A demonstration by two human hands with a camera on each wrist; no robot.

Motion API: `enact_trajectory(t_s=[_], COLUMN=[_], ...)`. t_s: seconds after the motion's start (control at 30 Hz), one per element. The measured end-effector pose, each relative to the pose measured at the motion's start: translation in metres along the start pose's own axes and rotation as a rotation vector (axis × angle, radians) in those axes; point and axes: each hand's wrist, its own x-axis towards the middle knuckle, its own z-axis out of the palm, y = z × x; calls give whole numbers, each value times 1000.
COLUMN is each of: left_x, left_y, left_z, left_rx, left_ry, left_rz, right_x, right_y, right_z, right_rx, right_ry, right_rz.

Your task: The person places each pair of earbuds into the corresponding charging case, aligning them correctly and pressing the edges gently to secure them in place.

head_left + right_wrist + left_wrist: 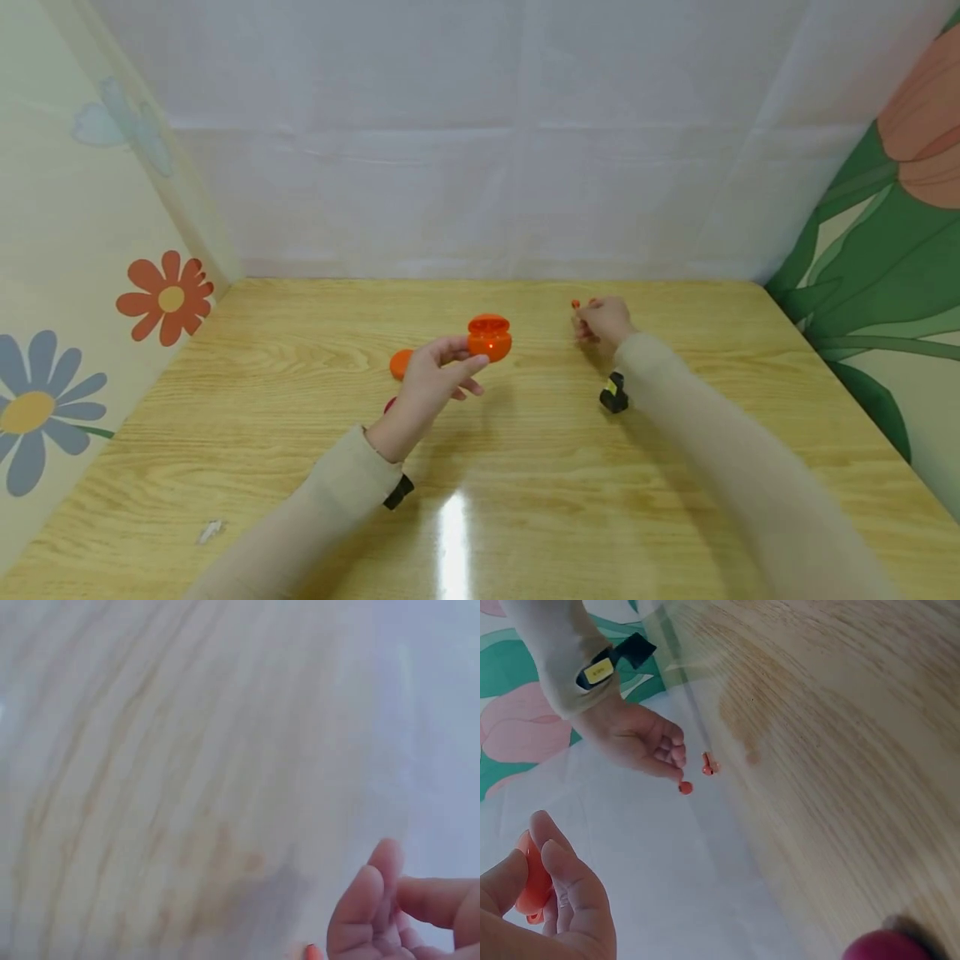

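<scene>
My left hand (427,383) holds a glossy orange earbud case (491,343) between thumb and fingers, its lid raised, above the table. In the left wrist view, the same case (535,881) is partly covered by the fingers. Farther back on the right, my right hand (606,321) pinches a small orange earbud (685,787) at its fingertips. Beside that hand, a second orange earbud (707,766) lies on the table. Only a bit of this earbud (312,951) shows in the right wrist view, where the fingers hide the pinched one.
An orange round object (400,364) lies on the wooden table (300,417) behind my left hand. A magenta round object (885,946), mostly hidden in the head view, is near it. A white cloth wall (450,167) borders the far edge, and flowered panels stand at both sides.
</scene>
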Motion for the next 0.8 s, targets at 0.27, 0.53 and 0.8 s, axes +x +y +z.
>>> enact_trajectory(t_s=[0.27, 0.53, 0.8], left_x=[2, 1, 1], left_y=[-3, -6, -7], left_z=[3, 4, 5], left_rx=[-7, -5, -13], left_ry=[-14, -15, -7], left_rz=[1, 9, 9], right_x=[-33, -62, -82], right_y=[-17, -22, -26], right_z=[-5, -3, 2], right_rx=[60, 121, 158], right_ry=[-72, -117, -124], right_rz=[-67, -102, -129])
